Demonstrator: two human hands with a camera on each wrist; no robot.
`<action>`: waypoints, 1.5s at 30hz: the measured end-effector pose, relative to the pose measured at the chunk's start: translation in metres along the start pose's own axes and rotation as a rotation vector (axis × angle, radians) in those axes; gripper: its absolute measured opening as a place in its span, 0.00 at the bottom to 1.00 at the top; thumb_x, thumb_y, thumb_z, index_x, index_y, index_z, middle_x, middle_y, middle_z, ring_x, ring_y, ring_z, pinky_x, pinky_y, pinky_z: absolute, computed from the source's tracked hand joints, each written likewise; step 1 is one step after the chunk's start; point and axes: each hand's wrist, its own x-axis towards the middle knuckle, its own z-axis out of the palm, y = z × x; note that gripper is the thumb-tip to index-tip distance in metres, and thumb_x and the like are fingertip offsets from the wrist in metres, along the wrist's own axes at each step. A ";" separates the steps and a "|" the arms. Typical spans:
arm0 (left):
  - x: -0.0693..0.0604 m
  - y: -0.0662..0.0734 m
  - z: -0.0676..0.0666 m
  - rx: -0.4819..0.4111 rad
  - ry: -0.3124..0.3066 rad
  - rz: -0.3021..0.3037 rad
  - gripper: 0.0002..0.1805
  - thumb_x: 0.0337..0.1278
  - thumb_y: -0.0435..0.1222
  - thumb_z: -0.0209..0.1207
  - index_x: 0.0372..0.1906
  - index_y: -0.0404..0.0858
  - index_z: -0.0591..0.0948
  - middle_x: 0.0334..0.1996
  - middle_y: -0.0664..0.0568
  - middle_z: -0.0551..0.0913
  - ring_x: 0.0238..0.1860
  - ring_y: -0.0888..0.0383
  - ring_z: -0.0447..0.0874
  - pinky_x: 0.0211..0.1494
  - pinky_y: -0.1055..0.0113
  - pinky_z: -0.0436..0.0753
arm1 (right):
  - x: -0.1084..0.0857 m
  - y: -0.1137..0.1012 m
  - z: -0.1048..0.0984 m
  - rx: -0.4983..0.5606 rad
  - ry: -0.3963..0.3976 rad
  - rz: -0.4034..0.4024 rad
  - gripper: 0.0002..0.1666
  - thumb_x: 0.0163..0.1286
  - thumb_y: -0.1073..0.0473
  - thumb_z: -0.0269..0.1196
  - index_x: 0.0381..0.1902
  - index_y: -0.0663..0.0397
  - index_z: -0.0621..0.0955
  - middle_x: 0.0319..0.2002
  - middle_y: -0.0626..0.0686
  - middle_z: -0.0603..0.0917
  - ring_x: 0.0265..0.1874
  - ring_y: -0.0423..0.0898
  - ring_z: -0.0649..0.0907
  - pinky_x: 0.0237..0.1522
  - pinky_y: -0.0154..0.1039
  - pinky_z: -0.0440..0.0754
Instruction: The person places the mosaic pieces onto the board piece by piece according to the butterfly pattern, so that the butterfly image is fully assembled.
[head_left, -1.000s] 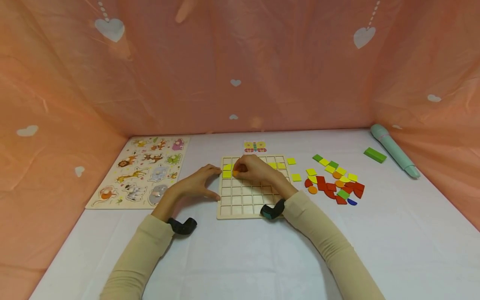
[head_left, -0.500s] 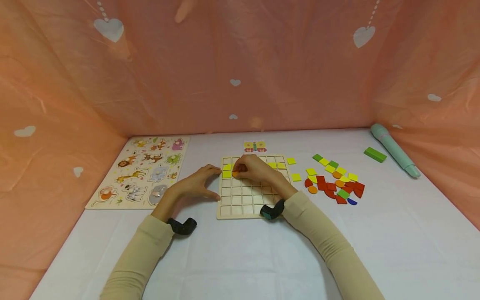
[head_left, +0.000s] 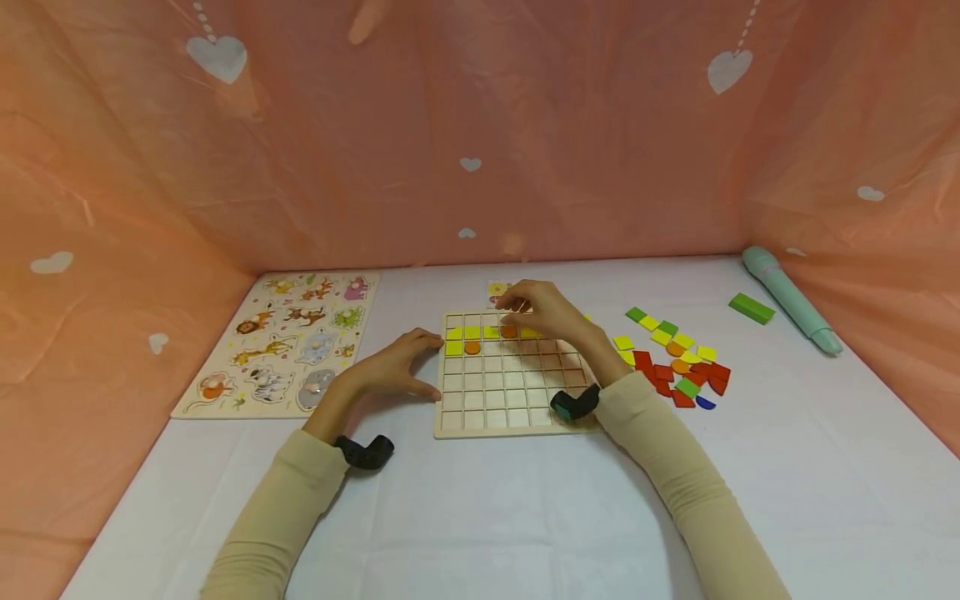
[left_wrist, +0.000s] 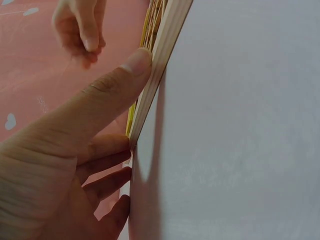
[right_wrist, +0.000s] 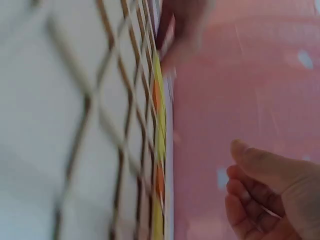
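Note:
My left hand (head_left: pixel 393 365) rests at the left edge of a wooden grid board (head_left: pixel 495 400). In the left wrist view its thumb (left_wrist: pixel 112 85) touches the board's rim and its other fingers lie along the side. Raised over the far part of the board, my right hand (head_left: pixel 551 313) has loosely curled fingers and holds nothing that I can see. One orange disc (head_left: pixel 472 347) lies beside a yellow square (head_left: pixel 453 349); another orange disc (head_left: pixel 509 332) is in the row above, between yellow pieces. My right hand partly hides a picture card (head_left: pixel 495 288) behind the board.
Right of the board lie loose red (head_left: pixel 663 373), yellow, green, orange and blue pieces. A green block (head_left: pixel 751 308) and a pale green microphone-shaped object (head_left: pixel 791 300) are farther right. An animal puzzle board (head_left: pixel 273 354) lies at left. Pink cloth (head_left: pixel 600 167) encloses the table.
My right hand has let go of the orange disc, which stays beside the yellow square, and has lifted away to the right. A second orange disc is uncovered. The left hand has not moved.

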 end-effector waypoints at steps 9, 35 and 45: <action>0.000 0.002 -0.001 0.011 0.011 0.002 0.48 0.38 0.46 0.72 0.64 0.28 0.65 0.61 0.38 0.66 0.65 0.43 0.60 0.70 0.50 0.58 | -0.044 0.044 -0.047 0.087 0.082 0.170 0.18 0.60 0.69 0.64 0.49 0.69 0.79 0.48 0.63 0.79 0.47 0.59 0.76 0.55 0.51 0.75; -0.001 0.000 0.000 -0.007 0.013 0.012 0.48 0.39 0.46 0.72 0.64 0.27 0.65 0.61 0.38 0.65 0.65 0.43 0.60 0.70 0.50 0.57 | -0.064 0.074 -0.045 0.030 0.046 0.390 0.19 0.64 0.61 0.63 0.52 0.61 0.79 0.50 0.60 0.78 0.46 0.54 0.75 0.53 0.49 0.74; 0.001 -0.001 0.001 0.000 0.014 0.014 0.48 0.39 0.45 0.72 0.64 0.28 0.65 0.62 0.38 0.65 0.65 0.43 0.59 0.70 0.50 0.57 | -0.018 0.015 -0.024 -0.003 0.184 0.173 0.17 0.64 0.64 0.62 0.50 0.66 0.79 0.47 0.62 0.80 0.44 0.54 0.78 0.48 0.46 0.78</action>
